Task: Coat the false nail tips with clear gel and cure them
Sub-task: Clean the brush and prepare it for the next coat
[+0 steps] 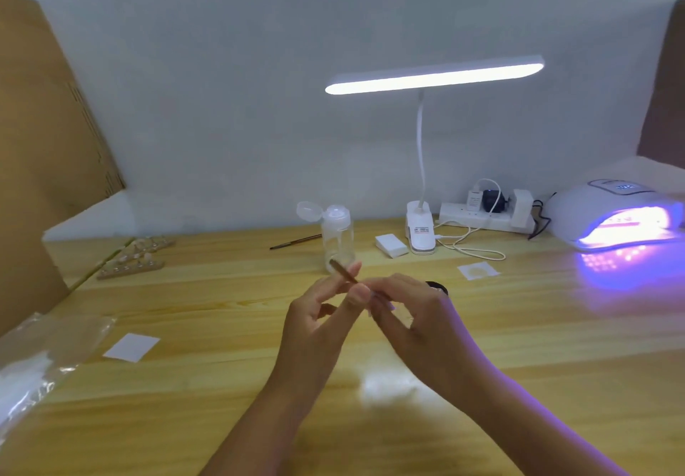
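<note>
From where I stand, both hands are raised over the wooden table (230, 394), working on one thin brown stick (343, 271). The left hand (315, 312) grips it between thumb and fingers, its upper end poking out above them. The right hand (419, 312) has its fingers curled in a pinch at the stick's lower end. Whether a tip or bristles sit there I cannot tell, as that spot is blurred.

The false nail tips (137, 255) are well away from the hands, standing in rows on small racks at the far left of the table. A dark gel jar (439, 286) peeks out just behind the right hand. The curing lamp (611, 212) on the far right glows violet, with something pale lying inside it (perhaps a batch under cure, though I can't make it out).

My guess is that this is the coating stage, with the tool being readied between dips. The next move probably calls for a light load of gel from the jar behind the right hand. After that comes a steady reach left to the racks, keeping the stick level so nothing drips on the wood.

A second brush (296, 242) lies near the open flip-cap bottle (335, 234), beneath the lit desk lamp (433, 75).
</note>
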